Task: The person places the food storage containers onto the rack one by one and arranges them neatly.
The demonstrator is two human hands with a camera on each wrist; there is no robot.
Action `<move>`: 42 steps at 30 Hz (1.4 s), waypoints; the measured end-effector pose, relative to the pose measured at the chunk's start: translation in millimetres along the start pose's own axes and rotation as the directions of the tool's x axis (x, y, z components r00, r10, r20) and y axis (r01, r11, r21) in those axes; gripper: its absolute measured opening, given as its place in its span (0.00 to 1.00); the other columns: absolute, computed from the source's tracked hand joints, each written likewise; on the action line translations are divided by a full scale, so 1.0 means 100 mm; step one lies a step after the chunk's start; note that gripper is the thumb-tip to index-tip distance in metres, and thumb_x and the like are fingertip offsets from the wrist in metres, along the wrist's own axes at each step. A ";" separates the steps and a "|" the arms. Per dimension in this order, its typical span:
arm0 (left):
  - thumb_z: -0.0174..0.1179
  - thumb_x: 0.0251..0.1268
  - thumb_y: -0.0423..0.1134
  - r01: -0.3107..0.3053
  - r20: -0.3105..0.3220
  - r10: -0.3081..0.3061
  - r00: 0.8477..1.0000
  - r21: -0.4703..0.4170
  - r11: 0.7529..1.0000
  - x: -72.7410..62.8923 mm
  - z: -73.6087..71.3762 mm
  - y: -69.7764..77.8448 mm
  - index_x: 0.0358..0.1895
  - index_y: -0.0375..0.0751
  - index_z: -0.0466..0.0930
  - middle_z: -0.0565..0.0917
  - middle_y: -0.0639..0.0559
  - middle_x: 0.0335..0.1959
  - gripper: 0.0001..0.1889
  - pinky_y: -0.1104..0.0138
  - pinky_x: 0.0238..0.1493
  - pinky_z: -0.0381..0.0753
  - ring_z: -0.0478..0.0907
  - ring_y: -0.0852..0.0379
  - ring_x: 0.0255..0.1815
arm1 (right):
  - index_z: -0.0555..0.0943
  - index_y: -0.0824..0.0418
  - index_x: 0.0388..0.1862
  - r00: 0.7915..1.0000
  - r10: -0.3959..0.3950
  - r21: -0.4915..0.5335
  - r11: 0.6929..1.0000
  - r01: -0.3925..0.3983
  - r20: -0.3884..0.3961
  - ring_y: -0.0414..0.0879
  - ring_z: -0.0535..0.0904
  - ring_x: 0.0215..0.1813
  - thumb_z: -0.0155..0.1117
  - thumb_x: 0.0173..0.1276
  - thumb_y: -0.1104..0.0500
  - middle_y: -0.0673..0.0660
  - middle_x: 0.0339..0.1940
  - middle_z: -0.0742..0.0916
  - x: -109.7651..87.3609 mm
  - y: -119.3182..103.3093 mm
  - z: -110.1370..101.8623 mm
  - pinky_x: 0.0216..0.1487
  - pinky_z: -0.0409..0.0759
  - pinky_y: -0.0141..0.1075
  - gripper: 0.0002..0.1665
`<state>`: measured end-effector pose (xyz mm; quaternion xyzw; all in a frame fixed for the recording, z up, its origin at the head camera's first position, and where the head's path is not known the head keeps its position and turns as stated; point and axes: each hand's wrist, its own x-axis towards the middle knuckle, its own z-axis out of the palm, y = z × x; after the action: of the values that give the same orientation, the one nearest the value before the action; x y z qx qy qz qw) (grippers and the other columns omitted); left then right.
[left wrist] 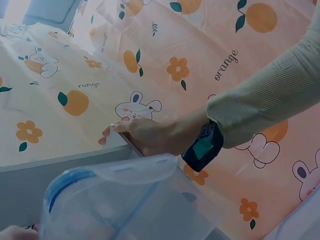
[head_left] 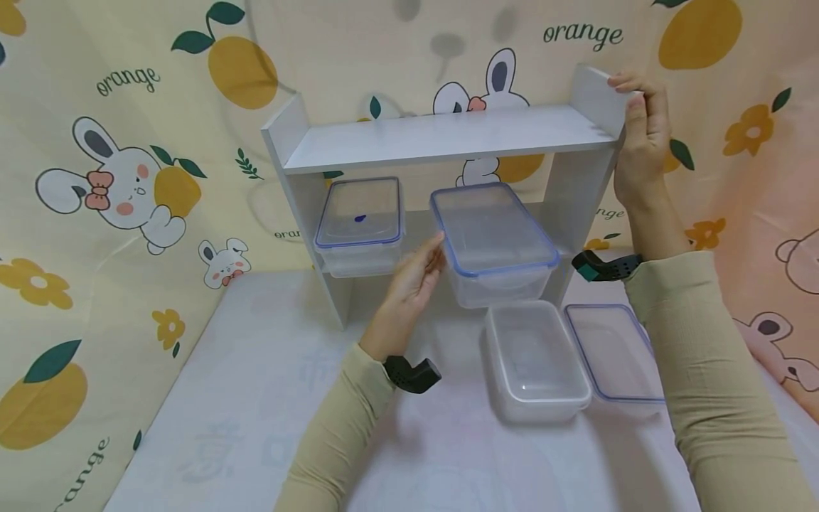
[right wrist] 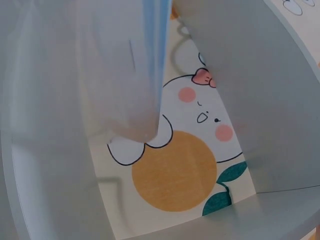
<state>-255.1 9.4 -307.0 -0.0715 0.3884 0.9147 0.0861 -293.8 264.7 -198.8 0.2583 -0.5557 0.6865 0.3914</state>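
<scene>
A clear lidded food container (head_left: 499, 227) with a blue seal projects from the right half of the white shelf's middle level. My left hand (head_left: 409, 295) touches its left side with extended fingers; part of that hand is hidden against the container. At the upper right, my right hand (head_left: 643, 142) grips the raised side panel of the white shelf (head_left: 448, 139), fingertips over the top edge. The left wrist view shows this same right hand (left wrist: 145, 135) beyond the container (left wrist: 125, 200). In the right wrist view, the container (right wrist: 120, 75) appears blurred inside the shelf.
Another blue-sealed container (head_left: 361, 213) sits on the shelf's left side. On the white table, a clear container (head_left: 537, 359) stands in front of the shelf, beside a blue-rimmed container (head_left: 614, 352) partly behind my right sleeve. A printed cloth (head_left: 358, 57) hangs behind.
</scene>
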 end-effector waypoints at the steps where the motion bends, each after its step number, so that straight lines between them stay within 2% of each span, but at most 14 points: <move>1: 0.58 0.65 0.29 -0.004 0.001 0.004 1.000 -0.001 1.000 0.00 0.00 0.00 0.29 0.39 0.76 0.79 0.53 0.29 0.06 0.77 0.41 0.77 0.74 0.61 0.35 | 0.74 0.58 0.43 1.000 -0.001 -0.002 1.000 0.001 0.001 0.44 0.66 0.66 0.35 0.75 0.69 0.49 0.49 0.79 0.00 0.00 0.00 0.75 0.53 0.32 0.17; 11: 0.50 0.64 0.23 -0.017 0.017 0.018 1.000 -0.034 0.999 0.01 0.04 -0.02 0.27 0.38 0.71 0.73 0.48 0.36 0.09 0.78 0.44 0.77 0.71 0.58 0.40 | 0.74 0.58 0.44 1.000 -0.008 -0.005 1.000 0.008 0.001 0.43 0.67 0.66 0.35 0.75 0.69 0.49 0.49 0.79 0.02 0.00 -0.01 0.74 0.54 0.32 0.17; 13: 0.47 0.63 0.21 0.003 0.022 -0.002 1.000 -0.064 0.998 0.02 0.05 -0.01 0.37 0.33 0.71 0.71 0.46 0.39 0.06 0.77 0.44 0.76 0.70 0.57 0.43 | 0.74 0.58 0.44 1.000 -0.011 -0.008 1.000 0.011 -0.001 0.43 0.67 0.65 0.35 0.75 0.69 0.49 0.49 0.79 0.01 0.00 -0.01 0.74 0.54 0.32 0.17; 16: 0.45 0.63 0.20 0.036 0.032 -0.033 0.999 -0.103 0.994 0.03 0.05 0.00 0.59 0.29 0.63 0.69 0.44 0.43 0.20 0.78 0.44 0.76 0.68 0.57 0.45 | 0.74 0.58 0.43 1.000 -0.018 -0.006 1.000 0.018 -0.002 0.43 0.67 0.65 0.36 0.75 0.68 0.49 0.49 0.79 0.01 -0.01 0.01 0.74 0.54 0.32 0.17; 19: 0.44 0.64 0.20 0.054 0.039 -0.050 0.998 -0.115 0.992 0.03 0.05 0.01 0.70 0.29 0.51 0.68 0.45 0.44 0.30 0.78 0.44 0.75 0.68 0.57 0.46 | 0.75 0.59 0.43 1.000 -0.022 -0.007 1.000 0.022 -0.006 0.42 0.68 0.64 0.36 0.74 0.68 0.49 0.48 0.79 0.01 -0.01 0.01 0.74 0.55 0.32 0.16; 23: 0.46 0.65 0.21 0.032 0.053 -0.028 0.998 -0.089 0.996 0.01 0.04 0.00 0.66 0.30 0.56 0.69 0.47 0.43 0.26 0.78 0.46 0.74 0.69 0.59 0.43 | 0.75 0.59 0.43 1.000 -0.015 -0.007 1.000 0.015 -0.010 0.42 0.68 0.64 0.36 0.74 0.68 0.49 0.48 0.79 0.00 -0.01 0.02 0.74 0.54 0.32 0.16; 26: 0.47 0.65 0.23 -0.021 0.063 0.023 0.998 -0.034 0.999 -0.02 0.04 -0.02 0.50 0.36 0.67 0.70 0.51 0.40 0.12 0.76 0.50 0.73 0.70 0.61 0.41 | 0.75 0.58 0.43 1.000 -0.007 -0.013 1.000 0.007 -0.013 0.42 0.68 0.65 0.37 0.75 0.68 0.49 0.48 0.79 -0.01 -0.01 0.02 0.74 0.54 0.32 0.16; 29: 0.50 0.65 0.24 -0.089 0.059 0.087 0.994 0.036 0.995 -0.07 0.06 -0.03 0.38 0.42 0.68 0.72 0.52 0.40 0.08 0.73 0.57 0.73 0.72 0.61 0.42 | 0.75 0.58 0.43 1.000 -0.007 -0.022 1.000 0.007 -0.013 0.43 0.67 0.65 0.37 0.75 0.68 0.48 0.48 0.79 -0.01 -0.01 0.02 0.74 0.54 0.32 0.16; 32: 0.53 0.65 0.26 -0.177 0.071 0.168 0.983 0.145 0.973 -0.16 0.06 -0.06 0.48 0.37 0.72 0.74 0.48 0.50 0.10 0.67 0.68 0.70 0.73 0.57 0.53 | 0.75 0.58 0.43 1.000 -0.007 -0.028 1.000 0.007 -0.012 0.43 0.67 0.65 0.36 0.75 0.68 0.48 0.48 0.79 -0.01 -0.02 0.03 0.75 0.54 0.31 0.16; 34: 0.55 0.65 0.27 -0.266 0.101 0.248 0.963 0.251 0.931 -0.23 0.05 -0.09 0.59 0.33 0.69 0.73 0.42 0.59 0.19 0.62 0.74 0.66 0.71 0.52 0.64 | 0.75 0.58 0.43 1.000 -0.007 -0.027 1.000 0.006 -0.011 0.42 0.67 0.65 0.37 0.75 0.68 0.48 0.48 0.79 -0.01 -0.01 0.03 0.74 0.54 0.31 0.16; 35: 0.56 0.65 0.27 -0.324 0.131 0.297 0.946 0.305 0.896 -0.27 0.04 -0.11 0.62 0.32 0.67 0.71 0.40 0.63 0.22 0.61 0.76 0.64 0.68 0.50 0.68 | 0.75 0.58 0.43 1.000 -0.004 -0.023 1.000 0.004 -0.010 0.42 0.68 0.65 0.36 0.75 0.68 0.48 0.48 0.79 -0.02 -0.01 0.04 0.74 0.54 0.31 0.16; 37: 0.56 0.64 0.28 -0.459 0.216 0.404 0.889 0.424 0.781 -0.37 0.02 -0.15 0.66 0.30 0.64 0.67 0.37 0.69 0.27 0.58 0.78 0.60 0.62 0.47 0.74 | 0.74 0.58 0.43 1.000 -0.001 -0.015 1.000 0.001 -0.009 0.42 0.68 0.65 0.36 0.75 0.68 0.49 0.48 0.79 -0.02 -0.01 0.04 0.74 0.54 0.31 0.16; 39: 0.57 0.63 0.29 -0.592 0.324 0.499 0.804 0.518 0.618 -0.46 -0.01 -0.21 0.66 0.30 0.64 0.66 0.37 0.71 0.27 0.55 0.78 0.58 0.60 0.46 0.76 | 0.74 0.58 0.43 1.000 -0.001 -0.013 1.000 0.001 -0.012 0.42 0.68 0.65 0.36 0.75 0.68 0.49 0.48 0.79 -0.02 -0.01 0.04 0.74 0.54 0.32 0.16; 42: 0.57 0.62 0.30 -0.740 0.497 0.578 0.647 0.592 0.319 -0.56 -0.03 -0.29 0.65 0.31 0.66 0.65 0.37 0.71 0.27 0.52 0.77 0.59 0.59 0.45 0.76 | 0.75 0.58 0.43 1.000 -0.008 -0.034 0.999 0.007 -0.019 0.42 0.68 0.65 0.37 0.75 0.68 0.48 0.49 0.80 -0.01 -0.01 0.03 0.74 0.54 0.32 0.16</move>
<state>-193.5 21.7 -318.4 0.2260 0.7147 0.6180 -0.2370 -292.8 261.2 -198.5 0.2471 -0.5625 0.6780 0.4035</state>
